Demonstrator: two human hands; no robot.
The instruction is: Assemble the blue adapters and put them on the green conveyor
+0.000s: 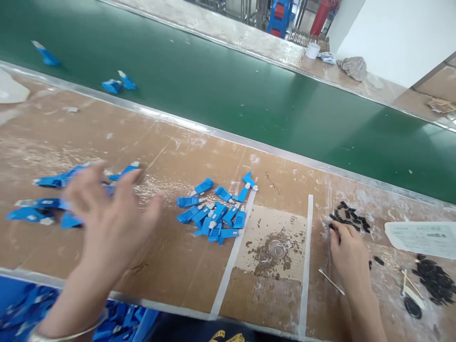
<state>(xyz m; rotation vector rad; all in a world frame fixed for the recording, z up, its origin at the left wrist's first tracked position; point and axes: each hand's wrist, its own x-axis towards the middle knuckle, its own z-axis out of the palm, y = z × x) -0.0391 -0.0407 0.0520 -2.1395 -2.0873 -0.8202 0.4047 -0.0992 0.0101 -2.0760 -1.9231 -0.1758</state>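
My left hand [107, 209], a little blurred, is over a loose group of blue plastic parts with pale tips [35, 211] on the left of the bench. Its fingers are spread and nothing shows between them. On the right, my right hand [347, 249] pinches a small black piece [332, 227] between thumb and forefinger. Just beyond it lies a small heap of similar black pieces [351, 216]. Between the hands sits a second cluster of blue parts [215, 213], near a strip of white tape.
A green conveyor belt [213, 95] runs behind the bench, carrying a few blue parts [119, 83]. A wet cardboard patch [278, 237] holds a small clear round dish. At right lie cotton swabs [331, 281], a larger black heap [434, 280] and a paper label [423, 237]. Blue parts fill a bin [121, 318] below.
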